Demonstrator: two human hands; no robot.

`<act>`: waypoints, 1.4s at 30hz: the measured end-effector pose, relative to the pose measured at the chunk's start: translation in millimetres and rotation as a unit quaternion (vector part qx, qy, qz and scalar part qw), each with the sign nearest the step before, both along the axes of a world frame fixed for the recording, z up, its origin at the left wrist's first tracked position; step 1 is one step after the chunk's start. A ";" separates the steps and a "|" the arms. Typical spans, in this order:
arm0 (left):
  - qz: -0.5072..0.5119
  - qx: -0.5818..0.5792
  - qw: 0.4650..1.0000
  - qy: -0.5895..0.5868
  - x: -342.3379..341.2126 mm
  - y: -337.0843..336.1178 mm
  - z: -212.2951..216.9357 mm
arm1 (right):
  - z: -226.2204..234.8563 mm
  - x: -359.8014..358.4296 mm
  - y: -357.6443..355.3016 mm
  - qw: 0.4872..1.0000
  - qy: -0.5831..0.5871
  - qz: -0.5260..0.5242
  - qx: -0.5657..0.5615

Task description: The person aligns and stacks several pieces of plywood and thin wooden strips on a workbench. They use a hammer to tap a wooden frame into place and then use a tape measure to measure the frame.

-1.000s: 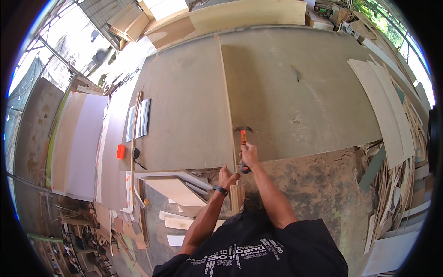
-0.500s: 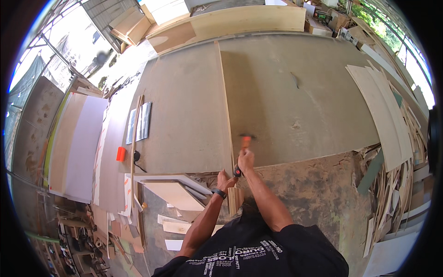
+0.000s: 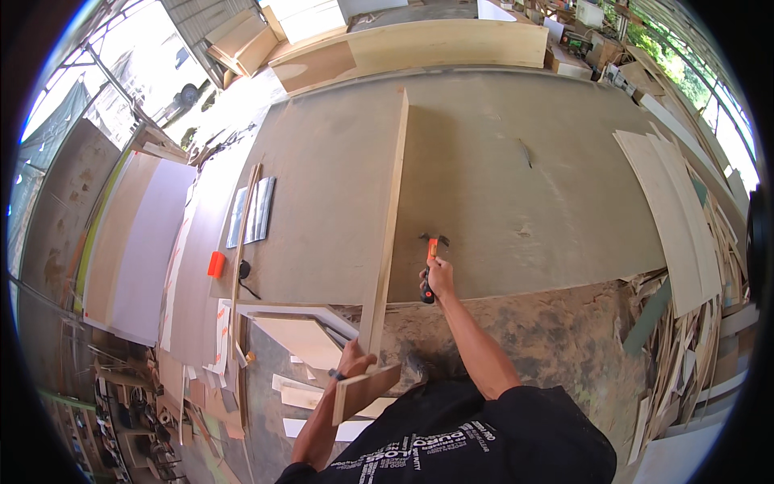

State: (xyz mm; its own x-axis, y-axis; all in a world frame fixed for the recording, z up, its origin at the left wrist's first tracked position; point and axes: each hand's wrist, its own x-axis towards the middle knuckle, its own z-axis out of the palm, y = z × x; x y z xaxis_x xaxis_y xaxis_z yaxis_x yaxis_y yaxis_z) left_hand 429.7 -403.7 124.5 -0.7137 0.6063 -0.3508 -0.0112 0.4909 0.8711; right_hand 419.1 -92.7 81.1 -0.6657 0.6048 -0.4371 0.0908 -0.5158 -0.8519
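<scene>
My right hand is closed round the handle of a claw hammer, orange and black, its head pointing away over the workbench. At the near side, my left hand is closed on the near end of a long narrow wooden board. That board stands on edge and runs from beyond the bench's front edge to its far part. A short wooden board meets its near end crosswise, right by my left hand. Whether the two are fastened cannot be seen. My left fingers are partly hidden.
The large brown workbench carries a shiny silver sheet, thin wood strips, a black coiled item and an orange object on the left. Plywood panels and offcuts lie at right. Cut boards sit below the front edge.
The long board's near end has swung left and toward me with my left hand, and the short board has turned. The hammer, blurred before beside the long board, now sits apart from it.
</scene>
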 end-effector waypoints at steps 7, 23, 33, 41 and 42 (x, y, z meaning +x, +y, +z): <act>-0.031 -0.088 0.996 0.003 58.6 -108.3 -1.7 | 23.9 -63.2 -2.3 0.980 0.009 -0.169 -0.108; -0.044 -0.130 0.990 -0.046 94.8 -154.9 3.1 | -49.9 -167.7 15.5 0.951 -0.082 -0.284 0.086; -0.019 -0.142 0.989 -0.034 92.7 -175.2 13.3 | -20.2 -172.3 -18.0 0.975 -0.055 -0.212 0.047; -0.013 -0.136 0.990 -0.031 82.0 -178.4 18.9 | 2.0 -151.3 -30.9 0.996 0.015 -0.088 -0.021; -0.013 -0.137 0.990 -0.017 78.2 -179.2 20.4 | 1.1 -158.7 -33.5 0.995 0.006 -0.099 0.000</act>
